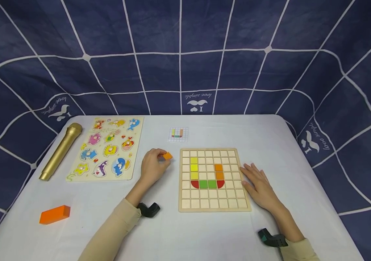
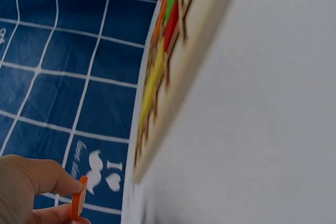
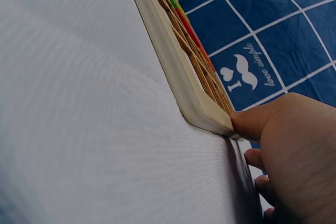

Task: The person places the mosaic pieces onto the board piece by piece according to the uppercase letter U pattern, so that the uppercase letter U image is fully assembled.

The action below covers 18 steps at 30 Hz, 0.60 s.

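Note:
Thumb and fingers of my left hand (image 1: 153, 167) pinch a thin orange tile (image 1: 167, 156) just left of the wooden grid board (image 1: 214, 209). Seen edge-on in the left wrist view, the orange tile (image 2: 79, 201) sticks out past the fingertips. Set in the board are three yellow tiles (image 1: 194, 167), a rounded red tile (image 1: 195, 184) at each lower corner, two green tiles (image 1: 203, 184) between them, and two orange tiles (image 1: 219, 167) up the right side. My right hand (image 1: 261, 187) rests beside the board, thumb against its edge in the right wrist view.
A small card (image 1: 178, 134) printed with a coloured U shape lies behind the board. To the left are an animal puzzle board (image 1: 107, 146), a gold microphone (image 1: 61, 151) and an orange block (image 1: 55, 214). A dark blue checked cloth (image 1: 159, 72) hangs behind the white table.

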### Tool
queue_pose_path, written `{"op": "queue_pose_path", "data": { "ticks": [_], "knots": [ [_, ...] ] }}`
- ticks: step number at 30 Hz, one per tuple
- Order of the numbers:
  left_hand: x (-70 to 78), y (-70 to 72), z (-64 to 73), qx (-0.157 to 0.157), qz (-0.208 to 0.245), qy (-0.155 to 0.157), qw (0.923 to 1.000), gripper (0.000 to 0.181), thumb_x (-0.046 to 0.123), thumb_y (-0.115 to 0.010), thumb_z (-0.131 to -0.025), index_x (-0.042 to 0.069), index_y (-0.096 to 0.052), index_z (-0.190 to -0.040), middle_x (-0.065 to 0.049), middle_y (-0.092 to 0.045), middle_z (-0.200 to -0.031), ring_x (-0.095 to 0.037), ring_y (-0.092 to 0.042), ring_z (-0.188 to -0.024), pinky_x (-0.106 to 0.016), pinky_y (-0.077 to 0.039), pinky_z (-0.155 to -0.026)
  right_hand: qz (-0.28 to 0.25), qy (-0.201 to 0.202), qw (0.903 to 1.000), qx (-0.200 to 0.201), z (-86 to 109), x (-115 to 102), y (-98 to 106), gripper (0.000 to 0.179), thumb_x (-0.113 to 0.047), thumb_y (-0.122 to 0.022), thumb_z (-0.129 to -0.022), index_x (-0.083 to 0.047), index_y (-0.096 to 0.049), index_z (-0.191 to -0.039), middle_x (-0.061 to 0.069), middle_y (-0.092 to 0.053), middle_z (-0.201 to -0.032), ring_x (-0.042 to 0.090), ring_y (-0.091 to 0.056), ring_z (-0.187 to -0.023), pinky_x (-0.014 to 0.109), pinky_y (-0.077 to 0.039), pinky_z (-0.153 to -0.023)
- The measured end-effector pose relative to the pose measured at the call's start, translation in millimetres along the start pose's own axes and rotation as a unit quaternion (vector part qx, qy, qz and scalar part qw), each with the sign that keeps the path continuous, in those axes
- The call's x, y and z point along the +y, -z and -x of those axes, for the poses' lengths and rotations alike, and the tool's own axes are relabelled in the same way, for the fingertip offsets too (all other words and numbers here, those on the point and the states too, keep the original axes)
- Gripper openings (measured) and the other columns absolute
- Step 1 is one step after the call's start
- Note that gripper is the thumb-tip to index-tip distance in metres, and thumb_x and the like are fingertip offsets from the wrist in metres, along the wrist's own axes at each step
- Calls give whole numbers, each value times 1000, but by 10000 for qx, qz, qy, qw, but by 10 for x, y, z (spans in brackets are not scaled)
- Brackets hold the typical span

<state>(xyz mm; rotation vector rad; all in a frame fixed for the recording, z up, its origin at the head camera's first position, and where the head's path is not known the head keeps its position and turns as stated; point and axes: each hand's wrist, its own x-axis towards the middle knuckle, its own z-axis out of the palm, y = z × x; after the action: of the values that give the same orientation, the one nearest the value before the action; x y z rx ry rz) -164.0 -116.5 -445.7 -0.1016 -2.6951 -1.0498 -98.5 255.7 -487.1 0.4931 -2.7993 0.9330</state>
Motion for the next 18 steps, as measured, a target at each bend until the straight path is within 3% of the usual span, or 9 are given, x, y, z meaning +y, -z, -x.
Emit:
{"op": "queue_pose_path", "data": {
  "ticks": [8, 18],
  "knots": [
    [464, -276, -208, -645, 126, -784, 9948, 26, 16, -74, -71, 7, -70, -96, -3, -59, -86, -18, -50, -80, -32, -40, -71, -7, -31, 10000, 22, -3, -6, 0, 48, -20, -58, -90, -7, -47, -134, 19, -36, -141, 38, -19, -134, 57, -6, -105],
    [856, -715, -350, -1772, 280, -1112, 9775, 26, 19, -71, -77, 11, -71, -101, -4, -59, -89, -15, -48, -82, -28, -39, -71, 13, -48, 10000, 31, 4, -24, 8, 48, -20, -59, -89, -7, -48, -134, 19, -37, -141, 39, -20, -134, 57, -6, -105]
  ]
}}
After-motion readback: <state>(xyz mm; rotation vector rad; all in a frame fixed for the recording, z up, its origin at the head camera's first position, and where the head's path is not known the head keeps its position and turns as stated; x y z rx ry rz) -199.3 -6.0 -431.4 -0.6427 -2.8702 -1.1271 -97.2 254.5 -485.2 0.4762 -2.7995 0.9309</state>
